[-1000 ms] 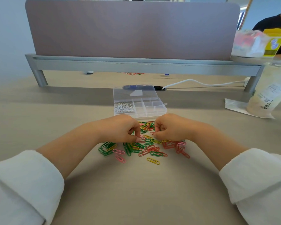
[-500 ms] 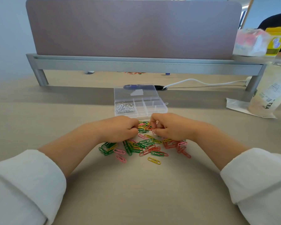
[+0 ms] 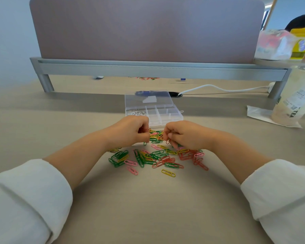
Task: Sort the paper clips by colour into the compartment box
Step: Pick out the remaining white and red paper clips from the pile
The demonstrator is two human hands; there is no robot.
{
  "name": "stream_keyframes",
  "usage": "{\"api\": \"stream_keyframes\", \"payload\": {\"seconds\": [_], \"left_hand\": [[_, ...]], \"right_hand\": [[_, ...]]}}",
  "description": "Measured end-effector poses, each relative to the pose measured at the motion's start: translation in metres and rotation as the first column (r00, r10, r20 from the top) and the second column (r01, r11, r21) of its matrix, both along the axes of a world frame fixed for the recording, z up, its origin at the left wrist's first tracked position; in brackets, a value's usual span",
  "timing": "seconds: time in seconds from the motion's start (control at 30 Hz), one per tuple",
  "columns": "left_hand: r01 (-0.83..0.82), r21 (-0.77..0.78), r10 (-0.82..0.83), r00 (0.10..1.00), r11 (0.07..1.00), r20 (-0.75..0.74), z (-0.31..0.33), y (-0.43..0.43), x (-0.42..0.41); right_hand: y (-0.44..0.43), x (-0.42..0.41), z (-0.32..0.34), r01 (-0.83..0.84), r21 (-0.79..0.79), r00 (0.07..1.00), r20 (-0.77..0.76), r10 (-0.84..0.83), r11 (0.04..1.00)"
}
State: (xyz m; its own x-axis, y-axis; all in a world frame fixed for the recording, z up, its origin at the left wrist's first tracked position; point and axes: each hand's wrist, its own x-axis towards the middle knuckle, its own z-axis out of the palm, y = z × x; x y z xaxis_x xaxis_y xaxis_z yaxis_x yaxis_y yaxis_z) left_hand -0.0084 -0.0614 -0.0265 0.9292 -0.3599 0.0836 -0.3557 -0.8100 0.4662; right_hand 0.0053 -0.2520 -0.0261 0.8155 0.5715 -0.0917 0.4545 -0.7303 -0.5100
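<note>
A loose pile of green, red, pink and yellow paper clips (image 3: pixel 157 156) lies on the desk in front of me. Just behind it stands the clear compartment box (image 3: pixel 167 114) with its lid (image 3: pixel 148 100) folded back; white clips (image 3: pixel 136 112) fill its far left compartment. My left hand (image 3: pixel 130 132) hovers over the pile's far left edge, fingers curled round a few clips, a green one poking out below the thumb. My right hand (image 3: pixel 185 136) is beside it, pinching a red clip (image 3: pixel 168 141) that hangs from the fingertips.
A metal shelf (image 3: pixel 158 70) with a mauve divider panel (image 3: pixel 144 30) crosses the desk behind the box. A blue pen (image 3: pixel 148 93) and a white cable (image 3: pixel 218 88) lie behind the box. A drink cup (image 3: pixel 296 101) stands on a napkin at right, snack bags above it.
Both hands have lifted off the pile and drawn back toward the box. The right hand now holds a red clip hanging free.
</note>
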Motion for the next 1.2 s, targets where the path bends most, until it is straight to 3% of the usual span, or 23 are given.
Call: {"api": "stream_keyframes", "payload": {"seconds": [0.2, 0.47, 0.67, 0.77, 0.93, 1.2], "left_hand": [[0.053, -0.047, -0.059, 0.991, 0.997, -0.119, -0.002, 0.0, -0.001], [0.077, 0.072, -0.066, 0.987, 0.994, -0.147, 0.001, 0.002, -0.001], [0.118, 0.119, -0.095, 0.979, 0.986, -0.181, 0.007, -0.003, -0.009], [0.11, 0.164, -0.086, 0.986, 0.98, -0.146, 0.008, -0.005, -0.012], [0.07, 0.145, -0.054, 0.993, 0.987, -0.108, 0.009, -0.002, -0.016], [0.227, 0.173, -0.226, 0.974, 0.958, -0.022, -0.001, 0.012, -0.024]], "right_hand": [[0.002, 0.0, 0.001, -0.016, 0.048, 1.0, -0.005, 0.016, 0.999], [0.003, -0.002, 0.002, 0.018, 0.141, 1.0, -0.015, -0.016, 0.99], [0.003, -0.003, 0.003, 0.096, 0.226, 0.989, -0.132, -0.068, 0.969], [0.002, -0.003, 0.002, 0.095, 0.199, 0.989, -0.134, -0.069, 0.975], [0.003, -0.006, 0.002, 0.062, 0.046, 0.998, 0.02, -0.063, 0.997], [-0.001, -0.004, 0.001, -0.064, 0.051, 0.993, -0.091, 0.069, 0.997]]}}
